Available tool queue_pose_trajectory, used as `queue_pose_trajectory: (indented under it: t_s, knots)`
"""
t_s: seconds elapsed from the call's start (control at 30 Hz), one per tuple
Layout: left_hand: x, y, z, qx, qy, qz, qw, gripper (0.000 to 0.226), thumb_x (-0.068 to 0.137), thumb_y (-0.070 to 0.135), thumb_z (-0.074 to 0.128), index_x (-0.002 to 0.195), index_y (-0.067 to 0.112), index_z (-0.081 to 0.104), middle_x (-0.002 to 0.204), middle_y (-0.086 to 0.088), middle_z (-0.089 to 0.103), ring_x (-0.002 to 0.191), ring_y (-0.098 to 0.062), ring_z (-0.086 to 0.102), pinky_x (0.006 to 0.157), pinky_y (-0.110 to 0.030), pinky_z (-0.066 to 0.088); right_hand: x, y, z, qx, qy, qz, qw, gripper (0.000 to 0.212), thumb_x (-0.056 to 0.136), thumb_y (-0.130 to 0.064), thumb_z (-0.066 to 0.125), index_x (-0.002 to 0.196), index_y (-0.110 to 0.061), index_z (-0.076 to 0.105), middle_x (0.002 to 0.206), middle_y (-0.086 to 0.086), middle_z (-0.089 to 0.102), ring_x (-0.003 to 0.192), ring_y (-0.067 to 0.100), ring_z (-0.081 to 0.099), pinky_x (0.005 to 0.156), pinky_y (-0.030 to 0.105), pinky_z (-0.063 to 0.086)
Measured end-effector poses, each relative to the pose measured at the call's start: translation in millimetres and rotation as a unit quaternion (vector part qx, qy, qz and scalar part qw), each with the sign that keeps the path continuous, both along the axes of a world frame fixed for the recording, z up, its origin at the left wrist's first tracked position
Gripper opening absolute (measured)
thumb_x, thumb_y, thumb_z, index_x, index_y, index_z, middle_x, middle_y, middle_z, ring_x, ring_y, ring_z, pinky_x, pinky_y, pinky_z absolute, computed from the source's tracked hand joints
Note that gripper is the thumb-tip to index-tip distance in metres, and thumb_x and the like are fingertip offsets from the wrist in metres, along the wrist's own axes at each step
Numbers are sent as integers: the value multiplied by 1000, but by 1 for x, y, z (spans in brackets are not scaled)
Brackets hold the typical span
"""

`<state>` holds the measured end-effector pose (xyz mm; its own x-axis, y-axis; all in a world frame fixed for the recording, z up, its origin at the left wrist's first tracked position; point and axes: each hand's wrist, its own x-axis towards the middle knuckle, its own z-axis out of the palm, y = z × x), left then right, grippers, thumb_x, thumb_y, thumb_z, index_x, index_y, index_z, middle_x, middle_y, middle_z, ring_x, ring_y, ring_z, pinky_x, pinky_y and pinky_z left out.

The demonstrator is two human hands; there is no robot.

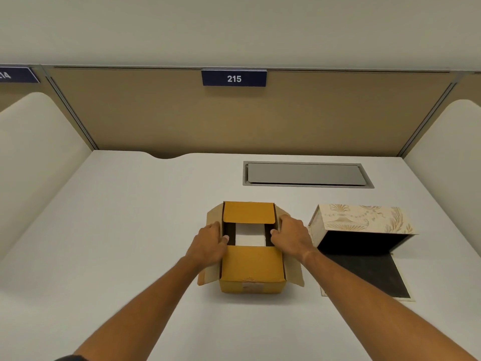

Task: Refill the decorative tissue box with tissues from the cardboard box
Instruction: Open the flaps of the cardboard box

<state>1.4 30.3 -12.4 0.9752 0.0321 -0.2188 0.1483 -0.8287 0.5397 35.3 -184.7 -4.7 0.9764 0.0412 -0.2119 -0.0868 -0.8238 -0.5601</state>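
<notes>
Presently at the opening stage. Left hand (209,243) and right hand (290,234) set against the two side flaps of the cardboard box (251,267), fingers (278,231) spread and pressing the flaps outward, clamped on nothing. Between the thumbs, white tissues (250,234) visible through the gap, with the far and near flaps partly covering them. Just beyond the right hand, decorative tissue box (364,220) tipped on its side, dark interior showing empty, bottom panel (372,276) lying open on the desk (130,230). Nothing transferred yet; lifting out, loading and closing all outstanding.
</notes>
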Motion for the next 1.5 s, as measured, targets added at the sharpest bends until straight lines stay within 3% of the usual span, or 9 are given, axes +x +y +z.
queue_pose_trajectory:
  t_s: [0.13, 0.3, 0.43, 0.53, 0.7, 0.87, 1.13, 1.33, 1.5]
  knots:
    - [1, -4, -2, -14, 18, 12, 1000, 16, 91, 17, 45, 106, 9, 49, 97, -12, 62, 83, -23, 60, 74, -36, 54, 2, -1, -7, 46, 35, -18, 998, 19, 79, -7, 60, 96, -14, 54, 85, 4, 59, 70, 17, 55, 53, 24, 41]
    - [3, -8, -3, -56, 26, 25, 998, 20, 87, 7, 44, 106, 7, 49, 95, -14, 61, 83, -26, 60, 71, -37, 54, 5, -1, -13, 95, 53, -38, 993, 32, 82, -3, 57, 113, -10, 55, 101, 11, 65, 88, 27, 62, 71, 37, 55]
    - [4, -9, -3, -66, 28, 26, 997, 23, 87, 5, 44, 109, 7, 49, 96, -15, 61, 83, -27, 61, 72, -38, 54, 5, -1, -19, 94, 43, -39, 994, 33, 85, -7, 58, 118, -10, 54, 101, 8, 65, 86, 23, 61, 68, 33, 51]
    - [0, -9, -1, -41, 7, 41, 998, 16, 85, 10, 46, 101, 10, 51, 93, -10, 60, 81, -26, 59, 72, -39, 55, 3, 0, -17, 59, -8, -21, 998, 38, 82, -11, 59, 119, -15, 52, 100, 4, 62, 90, 23, 61, 69, 31, 49]
    - [-8, -8, -3, 96, -164, 8, 982, 33, 86, 27, 53, 117, 17, 59, 119, -2, 61, 92, -21, 63, 73, -29, 50, 12, 2, -12, -106, -204, 108, 967, 44, 84, -17, 58, 126, -12, 50, 122, 10, 57, 109, 28, 52, 89, 39, 48]
    - [-13, -17, 1, 130, -236, -79, 960, 27, 85, 30, 51, 96, 16, 71, 100, -2, 68, 91, -19, 59, 75, -33, 51, 22, 11, -10, -205, -240, 218, 923, 28, 86, -16, 57, 114, -14, 59, 112, 9, 62, 100, 27, 54, 87, 37, 46]
    - [-20, -25, 16, 62, -173, -94, 979, 24, 81, 35, 40, 74, 22, 60, 69, 6, 58, 59, -10, 50, 50, -19, 33, 34, 16, 7, -165, -313, 227, 907, 11, 86, -10, 58, 92, -9, 67, 85, 10, 69, 75, 24, 60, 70, 37, 51]
    - [-33, -23, 41, -73, -119, -124, 982, 19, 71, 24, 44, 53, 20, 47, 49, 5, 47, 48, -12, 44, 47, -22, 30, 56, 15, 27, -101, -370, 185, 905, 9, 86, -8, 63, 94, -7, 66, 89, 13, 69, 79, 25, 63, 72, 34, 54]
    - [-47, -24, 46, -80, -64, -177, 979, 16, 64, 30, 47, 64, 19, 59, 64, 2, 62, 60, -11, 54, 54, -18, 36, 67, 18, 29, -155, -382, 167, 896, 14, 88, -9, 63, 98, -1, 69, 95, 18, 65, 85, 29, 60, 74, 38, 53]
